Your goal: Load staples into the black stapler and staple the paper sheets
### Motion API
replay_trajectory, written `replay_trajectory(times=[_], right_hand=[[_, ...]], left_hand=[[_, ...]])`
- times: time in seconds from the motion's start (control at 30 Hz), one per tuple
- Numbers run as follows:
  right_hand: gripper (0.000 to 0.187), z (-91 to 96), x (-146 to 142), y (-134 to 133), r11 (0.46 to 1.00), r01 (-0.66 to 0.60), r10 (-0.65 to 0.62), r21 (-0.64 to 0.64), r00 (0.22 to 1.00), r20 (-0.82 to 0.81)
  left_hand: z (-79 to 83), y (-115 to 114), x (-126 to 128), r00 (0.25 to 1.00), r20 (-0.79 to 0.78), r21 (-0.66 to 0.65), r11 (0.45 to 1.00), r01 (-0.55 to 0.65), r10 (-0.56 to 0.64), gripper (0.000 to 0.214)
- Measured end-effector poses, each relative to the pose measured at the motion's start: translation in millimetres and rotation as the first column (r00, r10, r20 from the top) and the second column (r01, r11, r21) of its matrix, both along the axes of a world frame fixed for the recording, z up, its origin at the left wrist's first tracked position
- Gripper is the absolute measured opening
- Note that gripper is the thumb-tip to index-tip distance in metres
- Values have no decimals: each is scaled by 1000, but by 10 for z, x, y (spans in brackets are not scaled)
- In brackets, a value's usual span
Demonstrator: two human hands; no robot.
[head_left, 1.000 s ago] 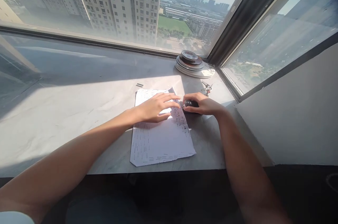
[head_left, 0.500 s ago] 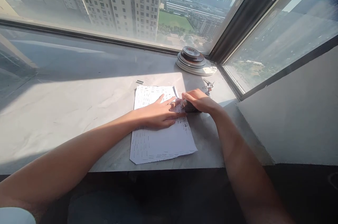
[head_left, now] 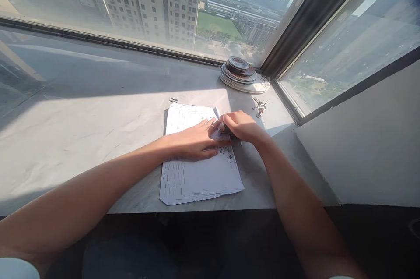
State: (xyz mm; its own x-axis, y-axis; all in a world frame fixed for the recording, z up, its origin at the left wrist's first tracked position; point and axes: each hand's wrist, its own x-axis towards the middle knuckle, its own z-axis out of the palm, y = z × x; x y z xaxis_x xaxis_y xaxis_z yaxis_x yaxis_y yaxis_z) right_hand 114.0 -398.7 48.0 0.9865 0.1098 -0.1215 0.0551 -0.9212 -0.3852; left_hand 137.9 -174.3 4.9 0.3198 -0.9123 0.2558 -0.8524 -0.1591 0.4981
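A stack of white paper [head_left: 203, 178] lies on the pale stone sill, with rows of short dark dashes, which look like staples, along its edges. My left hand [head_left: 197, 141] rests flat on it, fingers spread toward the right edge. My right hand [head_left: 241, 125] is closed around a small black stapler [head_left: 226, 129], mostly hidden under the fingers, whose front end sits over the paper's right edge beside my left fingertips. Near that spot, a white strip of paper [head_left: 216, 112] sticks up.
Two short grey staple strips [head_left: 173, 100] lie behind the paper. A stack of plates and lids [head_left: 238, 75] stands in the window corner. A small metal item with prongs [head_left: 260, 106] is beyond my right hand. The sill's front edge [head_left: 197, 212] runs close below the paper.
My right hand has moved slightly left with the stapler, farther over the paper's edge. My left hand stays on the paper, its fingers drawn a little closer together.
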Motion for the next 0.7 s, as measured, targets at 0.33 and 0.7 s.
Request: replay_trajectory(times=[0.33, 0.7], right_hand=[[46, -50, 0, -126, 998, 6, -5, -56, 1000, 19], [47, 24, -43, -22, 991, -14, 14, -133, 1000, 5]], left_hand=[[-26, 18, 34, 998, 49, 122, 992, 44, -50, 55], [4, 8, 24, 991, 107, 147, 987, 59, -75, 55]])
